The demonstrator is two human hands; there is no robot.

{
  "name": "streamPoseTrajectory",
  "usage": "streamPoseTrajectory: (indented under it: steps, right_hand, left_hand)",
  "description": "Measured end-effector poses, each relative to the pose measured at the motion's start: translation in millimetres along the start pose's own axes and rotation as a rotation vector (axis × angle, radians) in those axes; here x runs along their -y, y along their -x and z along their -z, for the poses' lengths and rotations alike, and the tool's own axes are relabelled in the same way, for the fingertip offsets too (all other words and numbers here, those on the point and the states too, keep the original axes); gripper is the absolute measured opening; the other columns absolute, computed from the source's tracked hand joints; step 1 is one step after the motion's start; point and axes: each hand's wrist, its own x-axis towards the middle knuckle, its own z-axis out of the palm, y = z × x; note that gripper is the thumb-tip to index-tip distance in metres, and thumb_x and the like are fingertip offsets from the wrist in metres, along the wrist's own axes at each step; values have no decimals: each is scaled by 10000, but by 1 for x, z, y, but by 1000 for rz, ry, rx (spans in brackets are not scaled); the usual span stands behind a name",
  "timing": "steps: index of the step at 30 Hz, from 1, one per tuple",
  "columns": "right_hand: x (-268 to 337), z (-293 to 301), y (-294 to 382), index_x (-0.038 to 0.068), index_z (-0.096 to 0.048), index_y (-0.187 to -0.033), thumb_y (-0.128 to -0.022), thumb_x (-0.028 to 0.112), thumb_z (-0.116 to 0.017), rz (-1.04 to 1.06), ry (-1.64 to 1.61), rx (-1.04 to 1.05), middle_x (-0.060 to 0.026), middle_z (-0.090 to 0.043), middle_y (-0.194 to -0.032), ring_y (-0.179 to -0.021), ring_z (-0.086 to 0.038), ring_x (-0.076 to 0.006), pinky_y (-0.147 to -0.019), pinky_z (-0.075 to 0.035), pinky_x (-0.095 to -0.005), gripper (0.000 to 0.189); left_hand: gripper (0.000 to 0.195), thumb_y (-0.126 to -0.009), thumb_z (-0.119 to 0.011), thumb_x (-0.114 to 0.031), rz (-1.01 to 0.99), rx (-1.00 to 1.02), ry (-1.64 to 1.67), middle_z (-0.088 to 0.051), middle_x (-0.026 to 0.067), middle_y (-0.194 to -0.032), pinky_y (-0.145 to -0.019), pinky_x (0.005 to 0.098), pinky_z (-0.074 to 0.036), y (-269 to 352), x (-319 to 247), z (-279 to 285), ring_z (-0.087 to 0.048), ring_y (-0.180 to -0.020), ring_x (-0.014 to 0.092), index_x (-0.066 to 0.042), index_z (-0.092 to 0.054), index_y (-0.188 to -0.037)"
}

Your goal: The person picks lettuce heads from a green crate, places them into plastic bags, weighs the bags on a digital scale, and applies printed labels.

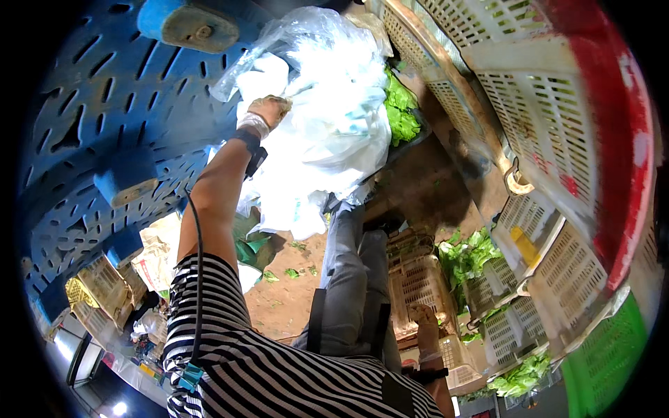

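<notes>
My left hand, in a thin clear glove, is at the left side of a large heap of white and clear plastic bags. Its fingers are curled at the bags, but glare hides whether they grip the film. My right hand is low at my right side, in front of a beige slatted plastic crate; its fingers look bent, and I cannot tell whether they hold anything. Green lettuce shows along the right edge of the bag heap.
A blue slotted plastic pallet or panel rises on the left. Stacked white crates with a red one stand at the right. Leafy greens lie by crates at lower right. Leaf scraps dot the brown floor.
</notes>
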Motion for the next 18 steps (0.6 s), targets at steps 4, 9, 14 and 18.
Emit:
streamPoseTrajectory:
  steps: [4, 9, 14, 18]
  right_hand:
    - [35, -8, 6, 15, -610, -994, -935, 198, -460, 18, 10, 37, -38, -589, -905, -855, -534, -139, -809, -426, -269, 244]
    - [62, -21, 12, 25, -609, -1017, -934, 213, -463, 42, 53, 103, -49, -603, -937, -872, -549, -143, -809, -434, -278, 252]
    - [36, -23, -2, 7, -609, -990, -906, 196, -480, 10, -1, 28, -66, -600, -939, -865, -546, -156, -780, -432, -272, 243]
    - [-9, -6, -4, -9, -604, -971, -912, 178, -470, -62, 60, -3, -59, -589, -928, -863, -543, -154, -776, -432, -269, 237]
  left_hand:
    - [232, -870, -496, -260, 8, -17, -65, -642, 79, -993, -808, 383, -476, 26, -16, 72, -601, -930, 272, -176, -639, -1032]
    - [386, -804, -596, -376, 200, -170, 241, -592, 118, -1094, -873, 381, -444, 24, 6, 38, -544, -1026, 293, -135, -594, -1105]
    - [679, -696, -689, -492, 291, -200, 228, -493, 85, -1252, -975, 412, -353, -26, -43, 45, -388, -1222, 278, -160, -479, -1250]
    - [365, -800, -571, -388, 407, 121, -77, -587, 69, -1140, -897, 414, -406, -64, -34, 2, -513, -1103, 261, -179, -596, -1098]
